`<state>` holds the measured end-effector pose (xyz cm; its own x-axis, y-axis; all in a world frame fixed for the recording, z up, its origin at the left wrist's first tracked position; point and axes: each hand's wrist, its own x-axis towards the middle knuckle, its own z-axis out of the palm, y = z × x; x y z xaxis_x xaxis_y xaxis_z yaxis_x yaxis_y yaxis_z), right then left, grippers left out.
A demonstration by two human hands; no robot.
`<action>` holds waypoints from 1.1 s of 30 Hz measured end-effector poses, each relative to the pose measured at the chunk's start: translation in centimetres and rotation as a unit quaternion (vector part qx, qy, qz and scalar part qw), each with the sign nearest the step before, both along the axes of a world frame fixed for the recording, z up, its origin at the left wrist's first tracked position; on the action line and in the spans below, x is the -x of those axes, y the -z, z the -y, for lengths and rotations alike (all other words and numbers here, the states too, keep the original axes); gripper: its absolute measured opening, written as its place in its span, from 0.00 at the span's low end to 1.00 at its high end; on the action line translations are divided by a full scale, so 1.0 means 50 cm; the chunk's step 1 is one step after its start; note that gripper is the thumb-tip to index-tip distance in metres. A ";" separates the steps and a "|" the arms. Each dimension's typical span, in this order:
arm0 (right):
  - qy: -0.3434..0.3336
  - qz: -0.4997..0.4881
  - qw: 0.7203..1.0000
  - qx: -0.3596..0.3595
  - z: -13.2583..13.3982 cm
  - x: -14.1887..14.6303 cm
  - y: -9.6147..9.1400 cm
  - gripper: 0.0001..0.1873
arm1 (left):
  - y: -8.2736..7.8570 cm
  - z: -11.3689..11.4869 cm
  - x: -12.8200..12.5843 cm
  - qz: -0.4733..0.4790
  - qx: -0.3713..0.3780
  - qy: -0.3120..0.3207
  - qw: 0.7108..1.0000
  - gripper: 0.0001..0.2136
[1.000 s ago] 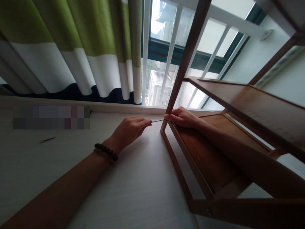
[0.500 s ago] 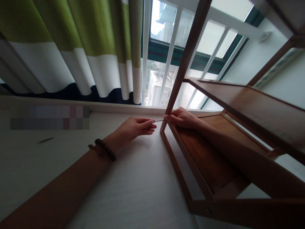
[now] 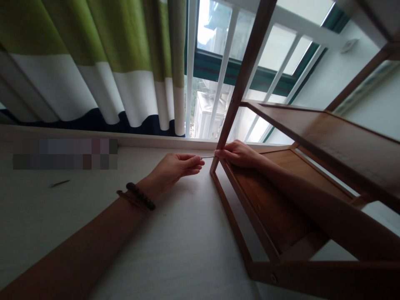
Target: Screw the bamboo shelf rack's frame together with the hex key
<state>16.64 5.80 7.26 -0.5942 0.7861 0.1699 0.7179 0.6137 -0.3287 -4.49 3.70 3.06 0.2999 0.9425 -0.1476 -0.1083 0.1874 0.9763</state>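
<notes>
A thin metal rod, by its look a hex key (image 3: 207, 157), is pinched between the thumb and fingers of my left hand (image 3: 183, 165). Its far tip meets the upright post of a brown wooden shelf rack (image 3: 233, 102), close to the bottom; the near end is hidden in my fingers. Coming in from the right over the lowest shelf board, my right hand (image 3: 236, 153) is closed around the post at that same joint. Its thumb and index finger lie beside the rod's tip, and the other fingers are partly hidden.
A thin pointed metal piece (image 3: 60, 183) lies on the pale floor (image 3: 150, 258) at left. Behind are a green, white and navy curtain (image 3: 131, 91) and a window with white bars (image 3: 222, 66). A bolt head (image 3: 273, 278) shows in the rack's near rail.
My left wrist and bracelets have turned slightly while the fingers keep their pinch on the hex key. My right hand and the rack stay in place.
</notes>
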 end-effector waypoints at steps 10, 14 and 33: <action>0.001 -0.004 1.000 0.009 -0.004 -0.002 0.003 0.27 | 0.017 0.014 0.018 -0.333 -0.571 -0.052 0.749 0.10; 0.001 -0.007 1.000 0.011 -0.004 -0.002 0.004 0.27 | 0.030 0.011 0.025 -0.290 -0.531 -0.026 0.796 0.12; 0.002 0.000 1.000 0.008 -0.001 -0.001 0.001 0.27 | 0.026 0.003 0.018 -0.176 -0.250 0.074 0.949 0.16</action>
<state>16.67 5.84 7.21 -0.5910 0.7912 0.1572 0.7201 0.6053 -0.3392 -5.40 3.56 1.76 0.4500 0.8722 0.1920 0.2324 -0.3219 0.9178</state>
